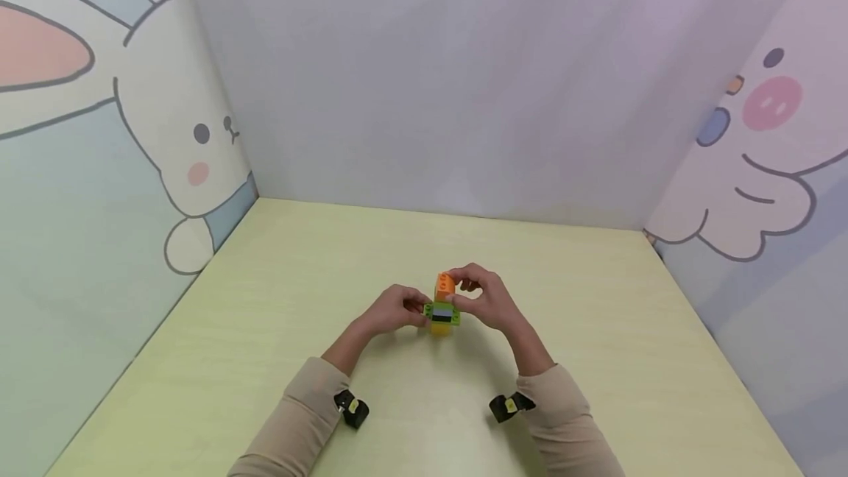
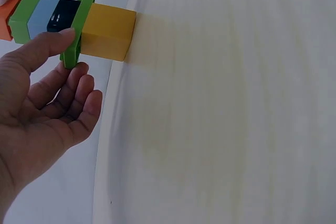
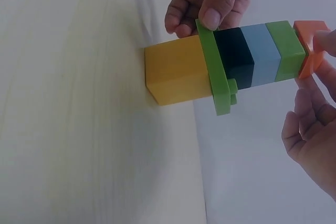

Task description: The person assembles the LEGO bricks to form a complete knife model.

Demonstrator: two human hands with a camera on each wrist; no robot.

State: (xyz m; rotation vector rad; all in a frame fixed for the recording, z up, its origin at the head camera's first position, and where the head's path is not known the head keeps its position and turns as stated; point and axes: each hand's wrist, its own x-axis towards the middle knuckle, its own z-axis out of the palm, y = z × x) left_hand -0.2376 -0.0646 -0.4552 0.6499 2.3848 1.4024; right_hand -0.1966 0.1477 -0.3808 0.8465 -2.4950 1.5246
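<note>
A tower of toy building bricks stands upright on the table. At its base is a yellow block [image 3: 178, 72], topped by a wider green plate [image 3: 214, 72]. Above that come a black brick [image 3: 234, 59], a light blue brick [image 3: 261, 53] and a green brick [image 3: 286, 51]. My left hand [image 1: 394, 310] pinches one end of the plate between thumb and fingers. At the top, my right hand [image 1: 490, 300] grips an orange brick [image 1: 444, 286] by its sides. In the right wrist view this brick sits slightly tilted, with a green stud showing beside it.
The pale yellow table [image 1: 318, 256] reaches back to a plain wall [image 1: 430, 94]. Side walls carry a cartoon rabbit [image 1: 172, 131] on the left and a cartoon pig [image 1: 762, 153] on the right. Black wrist devices [image 1: 353, 411] are worn at both sleeves.
</note>
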